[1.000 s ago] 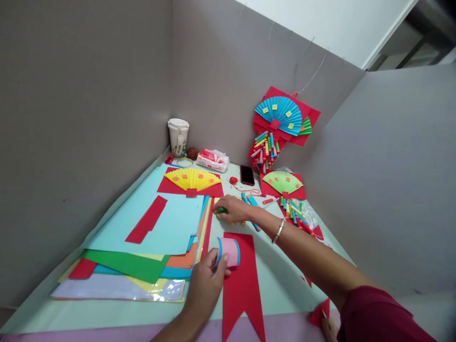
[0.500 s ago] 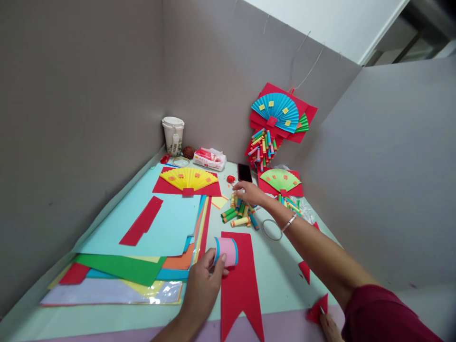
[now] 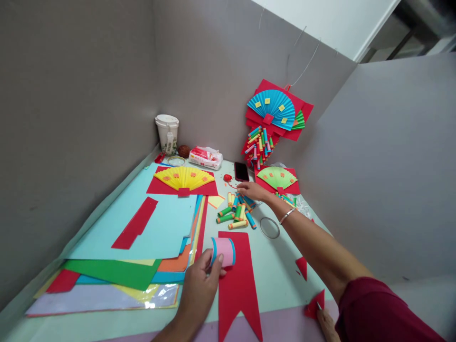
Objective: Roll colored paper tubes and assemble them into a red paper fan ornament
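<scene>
A pink paper strip with blue edges (image 3: 223, 251) is curled between the thumb and fingers of my left hand (image 3: 204, 280), above the upper part of a red swallow-tailed banner (image 3: 237, 285). My right hand (image 3: 249, 191) is stretched out over the far side of a pile of small coloured paper rolls (image 3: 238, 213). A thin red string (image 3: 233, 185) runs from a small red ball (image 3: 227, 178) toward its fingertips, which look pinched together. Whether the string is in them is too small to tell.
Coloured sheets (image 3: 160, 228) and a yellow fan (image 3: 183, 179) lie at left. Behind are a cup (image 3: 167, 135), tissues (image 3: 205, 157) and a phone (image 3: 241, 172). A green fan (image 3: 277, 178) and wire ring (image 3: 270, 228) are at right. Another person's hand (image 3: 327, 324) is at lower right.
My right hand has moved slightly right and nearer, off the left part of the rolls, uncovering more of them. The view has shifted a little. My left hand still holds the pink strip.
</scene>
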Tool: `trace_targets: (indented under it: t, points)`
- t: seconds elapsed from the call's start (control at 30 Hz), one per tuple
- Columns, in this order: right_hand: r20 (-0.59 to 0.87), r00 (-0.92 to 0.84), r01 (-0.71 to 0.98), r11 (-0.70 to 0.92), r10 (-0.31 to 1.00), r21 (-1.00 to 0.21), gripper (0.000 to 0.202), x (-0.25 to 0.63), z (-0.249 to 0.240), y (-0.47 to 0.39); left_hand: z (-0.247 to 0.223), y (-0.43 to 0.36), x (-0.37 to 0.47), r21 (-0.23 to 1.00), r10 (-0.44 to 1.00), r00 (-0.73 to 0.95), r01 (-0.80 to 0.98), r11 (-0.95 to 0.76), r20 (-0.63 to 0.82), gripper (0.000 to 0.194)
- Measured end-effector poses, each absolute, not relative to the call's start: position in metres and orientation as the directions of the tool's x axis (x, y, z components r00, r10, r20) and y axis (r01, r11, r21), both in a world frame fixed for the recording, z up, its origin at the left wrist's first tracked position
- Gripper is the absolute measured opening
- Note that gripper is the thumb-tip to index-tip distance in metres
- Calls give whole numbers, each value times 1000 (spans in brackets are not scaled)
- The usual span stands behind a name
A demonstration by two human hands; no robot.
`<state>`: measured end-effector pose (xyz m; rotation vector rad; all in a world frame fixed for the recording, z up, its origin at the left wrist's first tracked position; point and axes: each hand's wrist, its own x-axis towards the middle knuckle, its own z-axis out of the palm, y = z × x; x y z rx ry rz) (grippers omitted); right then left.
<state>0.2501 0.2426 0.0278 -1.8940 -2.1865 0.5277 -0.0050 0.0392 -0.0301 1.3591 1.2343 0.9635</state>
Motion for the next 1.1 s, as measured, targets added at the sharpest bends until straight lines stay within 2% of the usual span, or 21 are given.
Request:
trace_targets:
  t: [0.17, 0.3, 0.4, 0.47, 0.6, 0.67, 0.77, 0.87, 1.1]
  points:
    - [-31, -216, 896, 185, 976, -403, 33, 229, 49, 225, -32, 40, -5, 987, 986, 151, 157, 41, -65, 31]
    - [-52, -319, 852, 263, 946, -452, 33, 192, 60, 181, -32, 40, -6, 988, 987, 146, 146, 53, -74, 27]
    - [-116, -418, 775, 287, 901, -563, 36, 175, 58, 139, -31, 39, -6, 995, 987, 151, 82, 49, -61, 25]
    - [-164, -433, 706, 220, 886, -673, 36, 173, 52, 114, -31, 38, -6, 998, 987, 156, 54, 37, -45, 24]
    - [-181, -281, 545, 1, 943, -838, 33, 179, 32, 76, -27, 36, -6, 998, 986, 166, 67, 10, -21, 23]
    - [-175, -171, 393, -96, 970, -915, 33, 180, 20, 62, -26, 36, -7, 996, 985, 174, 88, 3, -18, 23]
    - [-170, -37, 183, -160, 985, -970, 32, 176, 6, 45, -26, 36, -7, 995, 984, 175, 102, 1, -19, 23]
    - [-128, 77, 95, -135, 989, -986, 32, 167, -5, 29, -27, 37, -6, 994, 983, 180, 110, 16, -36, 23]
    - [79, 254, 197, 28, 964, -980, 21, 147, -16, 10, -23, 39, -7, 983, 974, 223, 183, 1, -42, 27]
